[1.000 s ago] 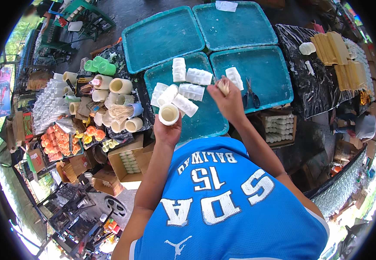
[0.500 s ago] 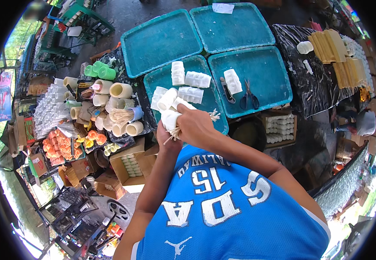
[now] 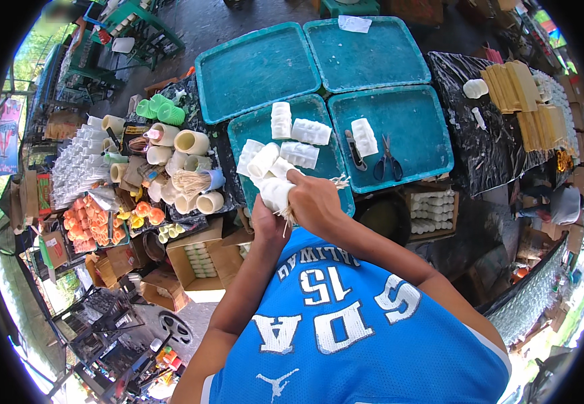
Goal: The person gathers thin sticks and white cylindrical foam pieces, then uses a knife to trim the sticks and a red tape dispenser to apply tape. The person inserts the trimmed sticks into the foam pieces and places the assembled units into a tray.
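My left hand (image 3: 269,219) is closed around a white bumpy cylinder (image 3: 276,194), which looks like a candle or a mould, holding it tilted over the near edge of a teal tray (image 3: 238,131). Pale strings like wicks (image 3: 285,214) hang at the cylinder's near end. Against that end presses my right hand (image 3: 315,203), its fingers curled. More pale strings (image 3: 339,182) stick out past its far side, seemingly gripped in the palm. Several white bumpy cylinders (image 3: 311,131) lie in the tray just beyond my hands.
In the right-hand tray (image 3: 426,161) lie scissors (image 3: 389,165), a dark-handled cutter (image 3: 356,153) and one white cylinder (image 3: 365,137). Cream tubes (image 3: 192,141) and a bundle of strings (image 3: 191,180) crowd the left table. Yellowish sheets (image 3: 511,87) are stacked at the right.
The view has shifted slightly, so the trays sit lower in it. The held cylinder has turned a little, and my right fingers have moved along its near end.
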`<state>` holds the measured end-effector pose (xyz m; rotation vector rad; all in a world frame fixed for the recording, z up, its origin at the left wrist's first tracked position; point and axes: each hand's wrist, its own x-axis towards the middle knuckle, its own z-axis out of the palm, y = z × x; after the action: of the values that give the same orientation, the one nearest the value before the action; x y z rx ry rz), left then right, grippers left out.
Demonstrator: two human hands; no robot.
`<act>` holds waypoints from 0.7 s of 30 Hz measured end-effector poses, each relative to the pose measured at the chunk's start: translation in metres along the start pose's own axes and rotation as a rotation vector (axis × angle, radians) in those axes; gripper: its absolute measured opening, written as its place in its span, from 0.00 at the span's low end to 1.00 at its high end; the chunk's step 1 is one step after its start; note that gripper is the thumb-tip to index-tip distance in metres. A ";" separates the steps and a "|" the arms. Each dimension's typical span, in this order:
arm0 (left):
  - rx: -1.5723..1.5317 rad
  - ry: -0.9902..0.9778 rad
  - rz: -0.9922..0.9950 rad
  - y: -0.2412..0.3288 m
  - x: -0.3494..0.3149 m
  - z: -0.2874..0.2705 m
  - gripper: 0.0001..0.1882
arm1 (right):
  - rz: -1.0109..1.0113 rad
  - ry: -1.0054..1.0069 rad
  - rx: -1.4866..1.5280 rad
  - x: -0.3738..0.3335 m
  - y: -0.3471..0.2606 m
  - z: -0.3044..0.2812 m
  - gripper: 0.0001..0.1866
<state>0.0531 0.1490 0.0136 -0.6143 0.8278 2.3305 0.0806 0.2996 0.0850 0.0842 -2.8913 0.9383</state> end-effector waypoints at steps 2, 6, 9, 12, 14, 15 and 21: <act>-0.004 0.019 -0.026 -0.001 -0.001 0.002 0.23 | -0.008 -0.042 -0.039 0.001 0.001 -0.001 0.04; -0.024 -0.015 -0.038 -0.006 0.000 -0.003 0.23 | -0.019 -0.080 -0.090 0.001 0.004 0.000 0.04; -0.049 -0.014 -0.052 -0.008 0.000 -0.002 0.23 | -0.018 -0.062 -0.084 0.001 0.006 0.001 0.04; -0.075 -0.034 -0.073 -0.008 -0.001 -0.003 0.23 | -0.007 -0.070 -0.090 0.000 0.005 0.001 0.04; -0.102 -0.030 -0.087 -0.009 -0.001 -0.004 0.23 | 0.000 -0.080 -0.091 0.000 0.004 0.001 0.04; -0.104 -0.023 -0.094 -0.009 -0.001 -0.005 0.23 | 0.003 -0.081 -0.085 -0.001 0.004 0.001 0.04; -0.125 -0.018 -0.130 -0.009 -0.001 -0.004 0.23 | 0.015 -0.016 -0.005 -0.006 0.010 0.011 0.05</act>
<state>0.0606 0.1518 0.0081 -0.6783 0.6182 2.2777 0.0848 0.3013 0.0701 0.0706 -2.9132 0.9365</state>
